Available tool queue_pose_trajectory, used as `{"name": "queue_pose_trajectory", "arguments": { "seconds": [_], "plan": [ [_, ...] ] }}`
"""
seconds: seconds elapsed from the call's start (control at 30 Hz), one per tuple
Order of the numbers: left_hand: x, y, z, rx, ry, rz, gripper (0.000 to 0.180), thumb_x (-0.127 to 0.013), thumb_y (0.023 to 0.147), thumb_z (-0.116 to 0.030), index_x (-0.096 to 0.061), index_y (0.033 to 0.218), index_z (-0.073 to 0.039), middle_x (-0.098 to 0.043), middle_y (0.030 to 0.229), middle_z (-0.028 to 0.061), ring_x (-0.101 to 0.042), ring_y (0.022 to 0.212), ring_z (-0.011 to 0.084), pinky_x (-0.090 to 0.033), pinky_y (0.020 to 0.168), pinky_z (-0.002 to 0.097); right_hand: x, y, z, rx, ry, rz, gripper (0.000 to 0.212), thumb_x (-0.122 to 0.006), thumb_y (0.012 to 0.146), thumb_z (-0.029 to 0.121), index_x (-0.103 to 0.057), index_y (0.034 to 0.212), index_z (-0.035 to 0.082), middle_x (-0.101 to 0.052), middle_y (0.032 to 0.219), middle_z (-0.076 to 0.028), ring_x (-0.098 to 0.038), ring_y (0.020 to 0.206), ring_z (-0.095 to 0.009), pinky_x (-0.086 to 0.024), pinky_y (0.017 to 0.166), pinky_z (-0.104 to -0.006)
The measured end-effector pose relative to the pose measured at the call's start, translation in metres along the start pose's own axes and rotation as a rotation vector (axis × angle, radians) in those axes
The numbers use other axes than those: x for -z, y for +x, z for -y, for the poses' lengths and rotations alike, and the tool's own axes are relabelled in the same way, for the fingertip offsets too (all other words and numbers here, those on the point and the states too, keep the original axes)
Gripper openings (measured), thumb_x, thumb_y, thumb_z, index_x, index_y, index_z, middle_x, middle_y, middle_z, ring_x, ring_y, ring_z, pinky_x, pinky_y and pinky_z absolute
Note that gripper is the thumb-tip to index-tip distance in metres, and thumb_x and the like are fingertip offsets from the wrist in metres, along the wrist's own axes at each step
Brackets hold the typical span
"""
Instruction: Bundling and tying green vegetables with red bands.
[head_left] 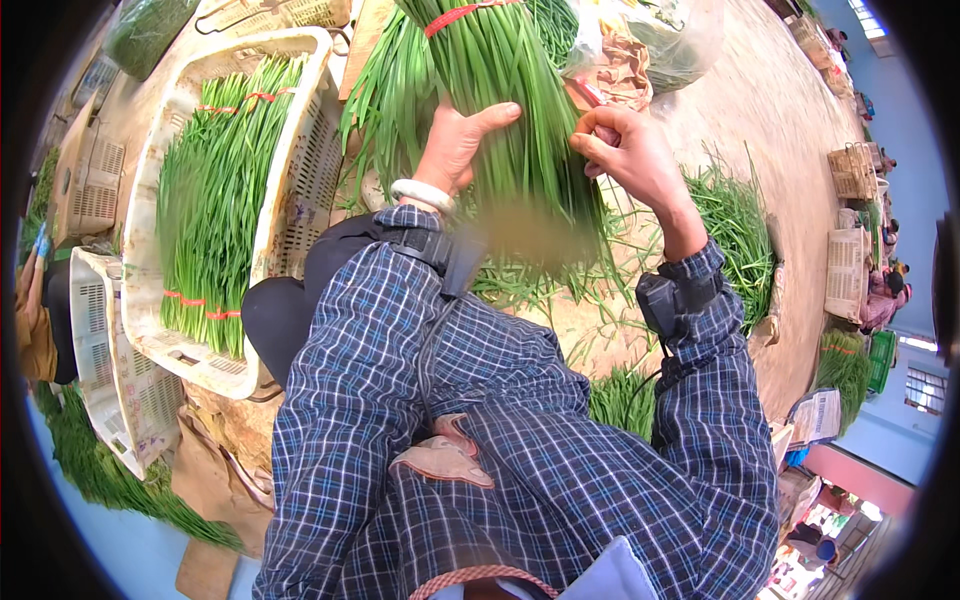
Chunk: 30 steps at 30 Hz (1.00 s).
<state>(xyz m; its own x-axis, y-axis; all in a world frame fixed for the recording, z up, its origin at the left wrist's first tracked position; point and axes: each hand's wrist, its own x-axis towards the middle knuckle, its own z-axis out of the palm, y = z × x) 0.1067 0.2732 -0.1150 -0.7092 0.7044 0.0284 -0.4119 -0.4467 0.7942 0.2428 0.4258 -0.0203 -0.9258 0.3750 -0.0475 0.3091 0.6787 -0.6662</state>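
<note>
A thick bunch of green chives (515, 100) stands in front of me, its leaf tips hanging toward me. A red band (455, 16) circles its far part. My left hand (452, 148) is closed on the bunch's left side, thumb laid across the leaves and fingers hidden behind. At the right edge of the bunch my right hand (632, 152) is pinched, fingertips together; what they hold, if anything, cannot be made out. More loose chives (385, 105) lie behind the bunch, and cut leaves are scattered on the floor below it.
To my left is a white plastic crate (312, 185) of banded chives, with another white crate (100, 330) beside it. A heap of chives (735, 240) lies at right. Clear plastic bags (685, 50) and crumpled brown paper (625, 72) are at the back. Another person's arm (32, 275) shows far left.
</note>
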Motion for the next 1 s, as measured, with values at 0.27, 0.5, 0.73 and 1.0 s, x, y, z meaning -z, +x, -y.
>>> {"name": "queue_pose_trajectory", "arguments": {
  "seconds": [0.27,0.5,0.73,1.0],
  "plan": [
    [0.001,0.0,0.0,0.058,-0.108,0.029,0.048,-0.075,0.077,-0.007,-0.056,0.12,0.0,-0.065,0.109,0.0092,-0.064,0.096,0.0194,-0.055,0.085,0.0362,0.002,0.001,0.008,0.194,-0.198,0.011,0.025,-0.075,0.074,0.018,-0.067,0.094,0.006,-0.058,0.072,-0.005,-0.062,0.073,-0.021,-0.05,0.066,-0.0341],
    [-0.001,-0.004,-0.001,0.044,-0.079,0.026,0.05,-0.076,0.076,-0.007,-0.056,0.121,-0.001,-0.064,0.11,0.0088,-0.063,0.097,0.0199,-0.053,0.087,0.0365,-0.006,0.002,0.008,0.195,-0.248,-0.094,0.018,-0.069,0.08,0.011,-0.061,0.092,0.0,-0.052,0.064,-0.001,-0.054,0.059,-0.011,-0.048,0.058,-0.0284],
    [-0.003,-0.001,0.003,-0.015,-0.02,0.012,0.05,-0.076,0.075,-0.003,-0.055,0.121,-0.001,-0.064,0.11,0.0087,-0.063,0.097,0.0192,-0.053,0.088,0.0354,-0.014,0.013,-0.016,-0.114,0.299,-0.029,0.019,-0.062,0.083,0.015,-0.065,0.095,0.001,-0.063,0.067,-0.002,-0.062,0.049,-0.011,-0.05,0.051,-0.0251],
    [-0.009,0.001,0.011,0.026,-0.115,-0.097,0.046,-0.073,0.078,0.0,-0.054,0.12,0.0,-0.065,0.109,0.0095,-0.064,0.096,0.0197,-0.053,0.088,0.0344,-0.039,0.027,-0.056,-0.068,1.121,-0.535,0.009,-0.054,0.089,0.009,-0.057,0.083,0.003,-0.057,0.065,-0.003,-0.06,0.049,-0.013,-0.049,0.048,-0.0235]
  ]
}}
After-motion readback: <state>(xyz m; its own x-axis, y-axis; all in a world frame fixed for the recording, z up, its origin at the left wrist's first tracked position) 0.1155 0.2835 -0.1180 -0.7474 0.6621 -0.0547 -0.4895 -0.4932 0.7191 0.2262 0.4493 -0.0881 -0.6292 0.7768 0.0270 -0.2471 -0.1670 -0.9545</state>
